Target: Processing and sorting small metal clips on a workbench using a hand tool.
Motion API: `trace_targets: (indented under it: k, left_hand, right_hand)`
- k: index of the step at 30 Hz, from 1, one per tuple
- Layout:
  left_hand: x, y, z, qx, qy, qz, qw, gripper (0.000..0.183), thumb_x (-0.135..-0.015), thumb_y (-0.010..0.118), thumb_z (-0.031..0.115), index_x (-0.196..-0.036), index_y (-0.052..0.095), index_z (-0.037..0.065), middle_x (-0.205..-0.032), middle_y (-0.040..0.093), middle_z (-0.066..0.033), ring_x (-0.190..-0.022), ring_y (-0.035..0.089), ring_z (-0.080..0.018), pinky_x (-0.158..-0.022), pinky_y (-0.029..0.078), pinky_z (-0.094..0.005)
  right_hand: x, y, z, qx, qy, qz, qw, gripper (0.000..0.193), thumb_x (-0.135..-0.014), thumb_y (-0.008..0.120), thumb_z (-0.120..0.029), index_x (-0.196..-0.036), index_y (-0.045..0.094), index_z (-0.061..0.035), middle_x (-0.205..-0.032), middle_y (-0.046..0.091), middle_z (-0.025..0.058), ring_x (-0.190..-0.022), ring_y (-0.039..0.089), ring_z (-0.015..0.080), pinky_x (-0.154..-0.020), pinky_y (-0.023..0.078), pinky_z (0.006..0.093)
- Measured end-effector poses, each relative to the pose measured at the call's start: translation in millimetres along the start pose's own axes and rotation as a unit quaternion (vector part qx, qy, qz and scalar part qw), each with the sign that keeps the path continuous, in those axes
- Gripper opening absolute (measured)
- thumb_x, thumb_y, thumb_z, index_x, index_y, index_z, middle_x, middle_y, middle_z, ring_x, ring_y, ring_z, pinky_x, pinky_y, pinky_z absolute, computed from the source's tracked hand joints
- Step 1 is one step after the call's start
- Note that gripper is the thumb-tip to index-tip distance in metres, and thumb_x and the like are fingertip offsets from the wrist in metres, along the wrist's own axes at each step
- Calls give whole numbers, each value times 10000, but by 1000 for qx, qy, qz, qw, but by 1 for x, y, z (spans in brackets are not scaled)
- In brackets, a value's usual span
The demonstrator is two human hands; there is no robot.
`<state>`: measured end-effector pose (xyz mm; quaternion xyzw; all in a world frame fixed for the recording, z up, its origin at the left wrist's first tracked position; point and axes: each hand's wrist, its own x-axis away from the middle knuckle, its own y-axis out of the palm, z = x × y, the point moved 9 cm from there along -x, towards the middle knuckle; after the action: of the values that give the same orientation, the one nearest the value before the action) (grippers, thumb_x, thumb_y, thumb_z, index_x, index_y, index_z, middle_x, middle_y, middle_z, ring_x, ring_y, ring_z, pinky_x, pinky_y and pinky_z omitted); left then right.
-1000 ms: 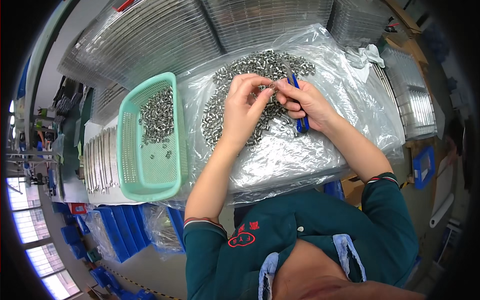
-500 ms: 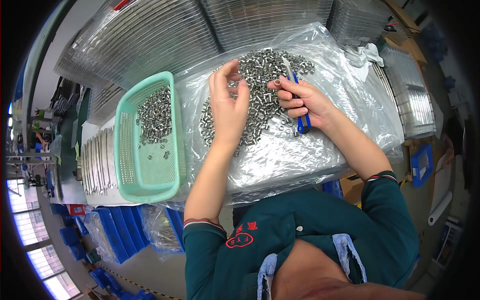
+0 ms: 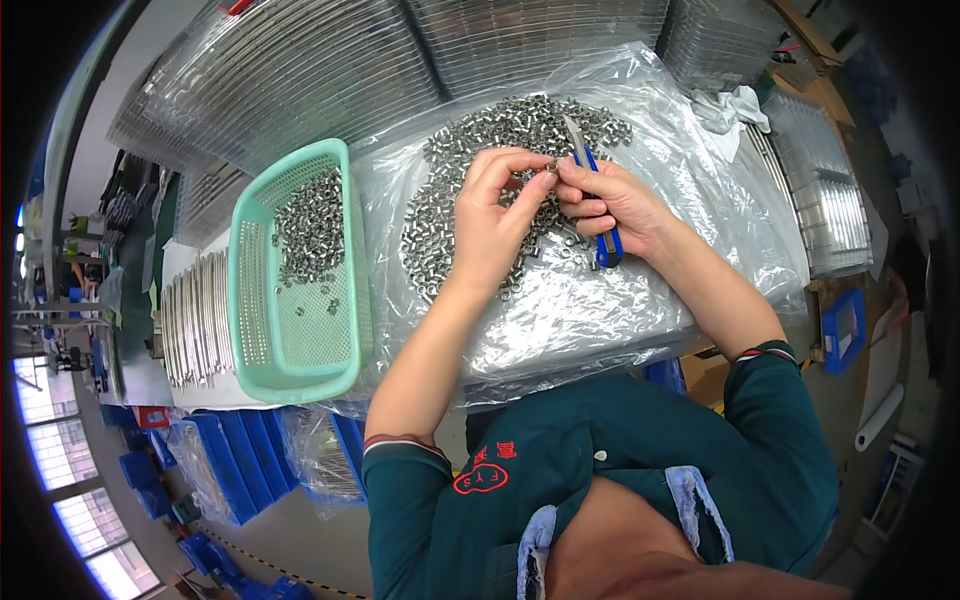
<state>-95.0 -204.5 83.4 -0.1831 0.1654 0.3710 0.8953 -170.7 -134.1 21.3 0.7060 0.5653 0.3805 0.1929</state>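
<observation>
Over the pile of small metal rings [image 3: 440, 235], my two hands meet at their fingertips. Between them is one small metal ring [image 3: 552, 168], mostly covered by the fingers. My left hand [image 3: 490, 220] pinches it with thumb and forefinger. From the other side, the thumb and forefinger of my right hand [image 3: 628, 205] also touch it. A blue utility knife [image 3: 608, 245] lies within my right hand under the curled fingers, its blade out and pointing away from me. Left of the pile stands a light green plastic basket [image 3: 362, 320] with more metal rings inside.
Clear plastic sheeting [image 3: 570, 315] covers the table under the pile. Stacked clear trays [image 3: 290, 90] line the back, with more trays [image 3: 825, 220] at the right. A white cloth [image 3: 735, 108] lies at the back right. Metal rods [image 3: 200, 320] lie left of the basket; blue bins [image 3: 240, 465] stand below.
My left hand has moved right from over the pile, and its thumb and forefinger have closed on the ring at my right fingertips. My right hand with the knife has barely moved.
</observation>
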Motion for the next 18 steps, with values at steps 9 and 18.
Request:
trace_targets:
  k: [9, 18]
  left_hand:
    - [0, 2, -7, 54, -29, -12, 998, 138, -782, 638, 97, -908, 622, 43, -963, 555, -59, -873, 550, -138, -691, 461, -241]
    - [0, 8, -15, 196, -80, -17, 977, 168, -808, 607, 56, -970, 598, 13, -992, 571, -59, -847, 564, -112, -734, 454, -225]
  right_hand:
    - [1, 0, -2, 32, -14, 16, 999, 168, -859, 573, -235, -823, 518, -81, -673, 482, -46, -467, 355, -29, -346, 268, 114]
    - [4, 2, -3, 27, -19, 20, 999, 161, -852, 580, -238, -831, 511, -94, -681, 494, -34, -456, 352, -26, -337, 262, 117]
